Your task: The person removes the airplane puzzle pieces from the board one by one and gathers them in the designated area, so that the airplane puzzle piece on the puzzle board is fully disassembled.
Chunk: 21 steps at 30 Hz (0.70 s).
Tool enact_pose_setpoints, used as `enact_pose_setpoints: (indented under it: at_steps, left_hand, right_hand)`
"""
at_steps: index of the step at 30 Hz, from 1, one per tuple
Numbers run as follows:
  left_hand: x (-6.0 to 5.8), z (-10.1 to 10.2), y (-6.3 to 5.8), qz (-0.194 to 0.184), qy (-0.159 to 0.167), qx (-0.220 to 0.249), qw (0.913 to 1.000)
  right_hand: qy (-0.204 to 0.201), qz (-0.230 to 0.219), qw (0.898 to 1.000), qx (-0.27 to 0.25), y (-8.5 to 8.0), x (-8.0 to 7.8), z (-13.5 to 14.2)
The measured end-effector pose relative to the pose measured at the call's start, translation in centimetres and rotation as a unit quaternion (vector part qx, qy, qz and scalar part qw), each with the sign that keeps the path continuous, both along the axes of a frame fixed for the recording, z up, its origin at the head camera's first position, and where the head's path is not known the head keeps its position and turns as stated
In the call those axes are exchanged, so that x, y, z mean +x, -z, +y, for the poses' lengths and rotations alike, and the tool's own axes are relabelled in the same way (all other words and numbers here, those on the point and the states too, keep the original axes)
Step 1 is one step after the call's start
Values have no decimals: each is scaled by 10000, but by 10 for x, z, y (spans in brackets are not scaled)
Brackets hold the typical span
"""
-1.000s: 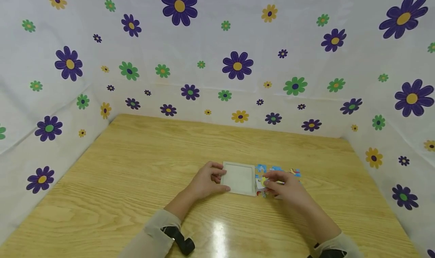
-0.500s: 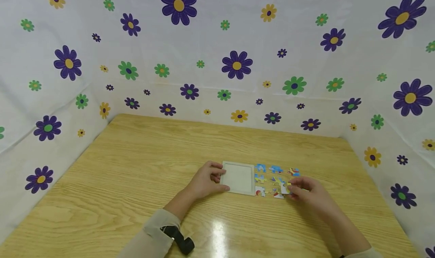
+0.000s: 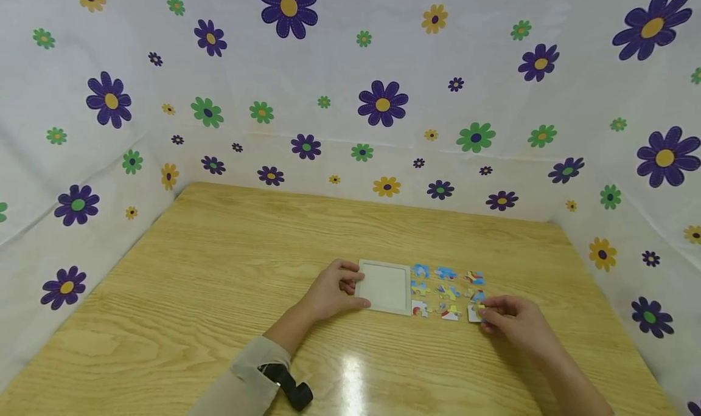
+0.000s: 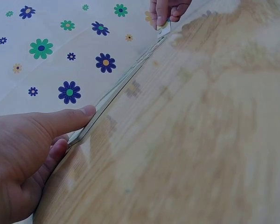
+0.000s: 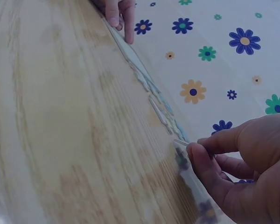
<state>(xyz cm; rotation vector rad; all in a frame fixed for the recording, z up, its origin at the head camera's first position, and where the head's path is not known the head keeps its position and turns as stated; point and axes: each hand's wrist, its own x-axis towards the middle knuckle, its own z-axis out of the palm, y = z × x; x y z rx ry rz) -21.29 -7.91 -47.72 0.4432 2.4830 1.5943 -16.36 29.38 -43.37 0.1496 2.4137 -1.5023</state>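
Observation:
My left hand [image 3: 331, 291] holds the left side of a shallow wooden puzzle tray [image 3: 385, 287] that lies flat on the table. In the left wrist view the thumb is on the tray's edge, with fingers at its side. To the right of the tray, several jigsaw pieces [image 3: 448, 292] lie in rows, printed in blue, yellow, red and white. My right hand [image 3: 517, 326] pinches a white and yellow jigsaw piece [image 3: 474, 314] between thumb and fingers at the near right end of the rows. The right wrist view shows this piece [image 5: 180, 142] edge-on, close to the tabletop.
The wood-grain table [image 3: 246, 239] extends around the tray and pieces. A white cloth with printed flowers [image 3: 328, 69] stands behind and along both sides. A black strap [image 3: 287, 385] is around the left wrist, over the sleeve.
The right hand has carried the pinched piece rightwards from beside the tray, past the other pieces, to the near right end of the rows. The left hand and tray have stayed put.

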Motion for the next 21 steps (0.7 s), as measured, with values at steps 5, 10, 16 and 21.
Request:
enact_pose_setpoints:
  at_steps: [5,10,16,21]
  left_hand:
    - [1,-1,0,-20,-23,-34,10000]
    - [1,1,0,-31,4,-36,10000]
    - [4,3,1,-47,14,71,10000]
    - [10,0,7,-198,-37,40,9998]
  right_hand:
    - [82,70,9996,276,2,1,-4]
    - [155,335,9949,940,5,3,-6]
    - [119,415,9886,1441,2,4,-5]
    - [72,444,9861,1596,1,9,-10]
